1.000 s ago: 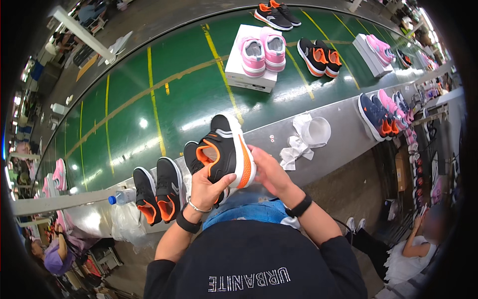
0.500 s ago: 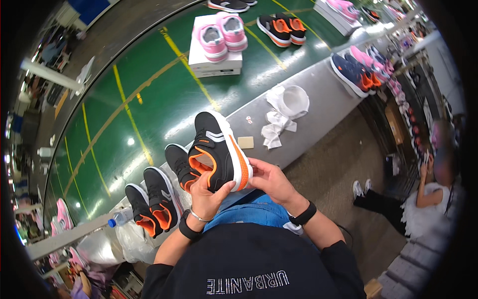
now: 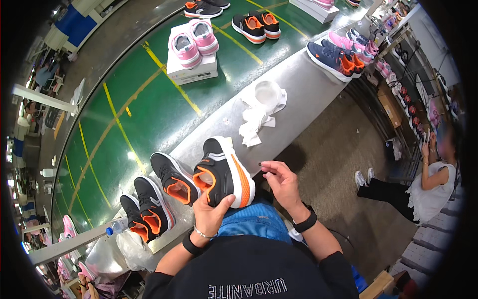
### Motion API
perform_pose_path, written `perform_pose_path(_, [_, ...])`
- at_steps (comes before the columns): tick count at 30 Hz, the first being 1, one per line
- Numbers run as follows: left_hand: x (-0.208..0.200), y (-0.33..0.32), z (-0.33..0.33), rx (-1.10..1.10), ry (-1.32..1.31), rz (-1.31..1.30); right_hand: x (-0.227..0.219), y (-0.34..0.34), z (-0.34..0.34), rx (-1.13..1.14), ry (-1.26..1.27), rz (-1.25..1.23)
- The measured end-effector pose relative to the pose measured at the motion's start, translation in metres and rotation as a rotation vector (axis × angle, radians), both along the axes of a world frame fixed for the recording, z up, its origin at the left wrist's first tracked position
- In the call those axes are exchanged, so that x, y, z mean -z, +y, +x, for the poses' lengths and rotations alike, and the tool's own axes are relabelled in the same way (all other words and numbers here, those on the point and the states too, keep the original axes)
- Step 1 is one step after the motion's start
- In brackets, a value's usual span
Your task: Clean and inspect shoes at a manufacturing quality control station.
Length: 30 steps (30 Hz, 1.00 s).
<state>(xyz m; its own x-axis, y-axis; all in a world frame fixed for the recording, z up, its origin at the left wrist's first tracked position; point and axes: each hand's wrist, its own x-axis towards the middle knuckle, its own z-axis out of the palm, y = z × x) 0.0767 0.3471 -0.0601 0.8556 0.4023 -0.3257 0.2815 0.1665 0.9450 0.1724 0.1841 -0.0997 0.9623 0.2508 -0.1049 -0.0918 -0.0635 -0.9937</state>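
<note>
My left grip (image 3: pixel 209 218) is clamped on the heel end of a black shoe (image 3: pixel 222 172) with an orange lining. I have that shoe in front of my torso, toe pointing away from me, tilted so its white-and-orange sole edge faces right. My right grip (image 3: pixel 284 184) is just right of the shoe and apart from it, thumb and fingers curled near each other; a dark speck shows at the tips (too small to name, and I cannot tell whether I am pinching it). Just left of the held shoe, a matching shoe (image 3: pixel 172 174) rests on the grey metal surface (image 3: pixel 303 94). Farther left of it come a black pair (image 3: pixel 148 199) and a blue-capped bottle (image 3: pixel 118 227). Beyond the held shoe, slightly right, crumpled white paper (image 3: pixel 254 122) lies by a round white container (image 3: pixel 267 94). Well past its toe, pink shoes (image 3: pixel 194 42) sit on a white box (image 3: pixel 191 74).
</note>
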Motion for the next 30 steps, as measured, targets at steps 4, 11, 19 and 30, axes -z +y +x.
perform_pose_path(4, [-0.003,-0.009,-0.014,-0.027,0.032,0.045,0.039,-0.006,0.029,-0.122,-0.063,-0.213])
perform_pose_path(11, [0.003,-0.029,-0.029,-0.136,0.053,0.139,0.14,0.046,0.106,-0.16,-0.53,-0.848])
perform_pose_path(19, [0.003,-0.032,-0.007,-0.165,-0.028,0.112,0.007,-0.015,0.062,-0.278,-0.318,-0.165])
perform_pose_path(30, [-0.016,-0.082,0.01,0.273,0.04,0.213,0.053,-0.055,0.051,-0.061,0.298,0.073])
